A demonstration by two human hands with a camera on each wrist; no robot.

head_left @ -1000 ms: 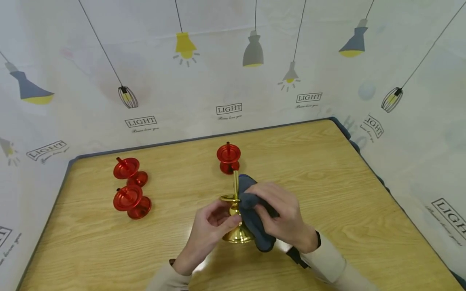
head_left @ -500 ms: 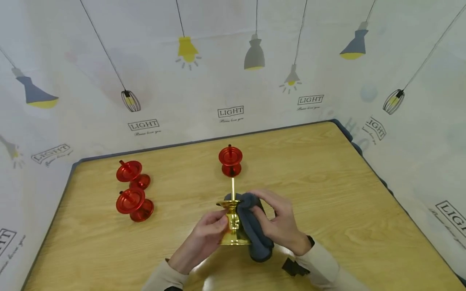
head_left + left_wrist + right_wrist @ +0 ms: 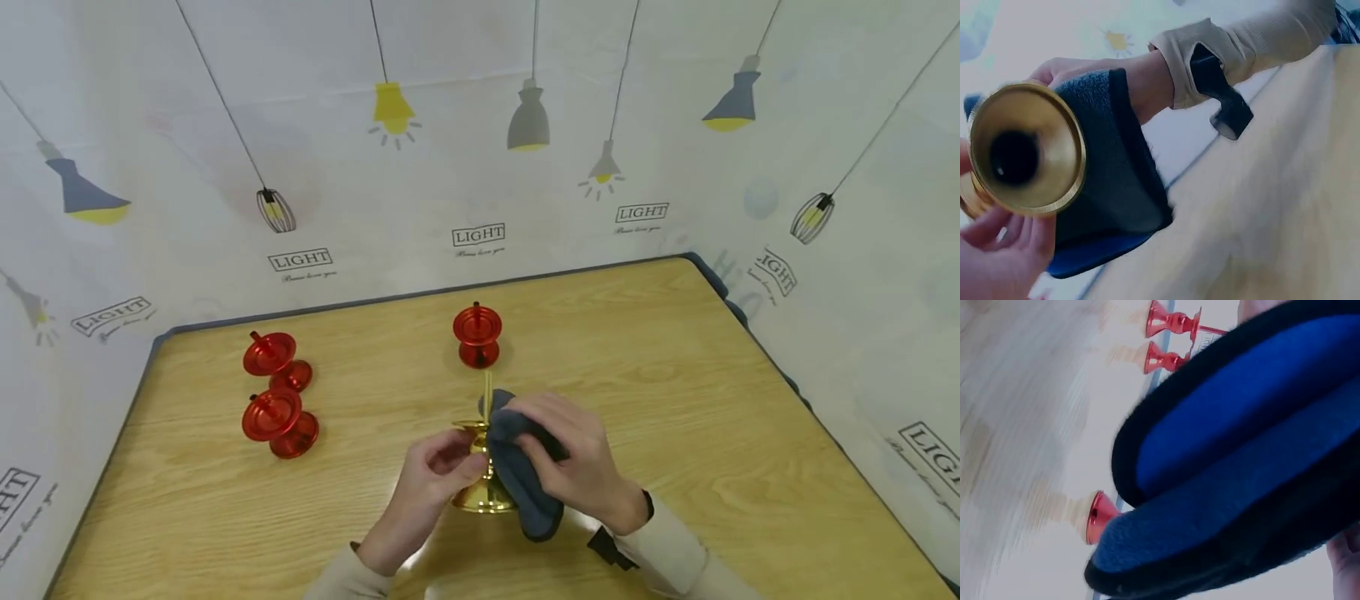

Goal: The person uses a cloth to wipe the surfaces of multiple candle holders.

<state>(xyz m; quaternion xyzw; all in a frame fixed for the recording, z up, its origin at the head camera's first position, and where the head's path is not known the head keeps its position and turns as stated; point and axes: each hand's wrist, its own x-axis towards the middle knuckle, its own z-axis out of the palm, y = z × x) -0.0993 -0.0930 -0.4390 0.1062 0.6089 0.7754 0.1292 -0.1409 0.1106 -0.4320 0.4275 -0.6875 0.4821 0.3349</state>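
Observation:
A shiny gold candle holder (image 3: 483,496) with a flared base and an upright spike is held off the table by my left hand (image 3: 426,487), its fingers and thumb round the stem. Its hollow underside (image 3: 1063,150) faces the left wrist view. My right hand (image 3: 577,454) pinches a folded dark blue-grey cloth (image 3: 528,492) against the holder's right side, by the dish and stem. In the right wrist view the cloth (image 3: 1210,506) fills most of the picture and hides the gold holder.
Two red candle holders (image 3: 281,425) (image 3: 276,358) stand close together on the left of the wooden table (image 3: 712,375). A third red candle holder (image 3: 477,333) is behind my hands. A printed backdrop (image 3: 405,183) rises beyond the table's back edge.
The gold holder tilts and turns a little in my left hand, whose grip shifts on the stem. My right hand moves the cloth over its dish and side. The red holders stay put.

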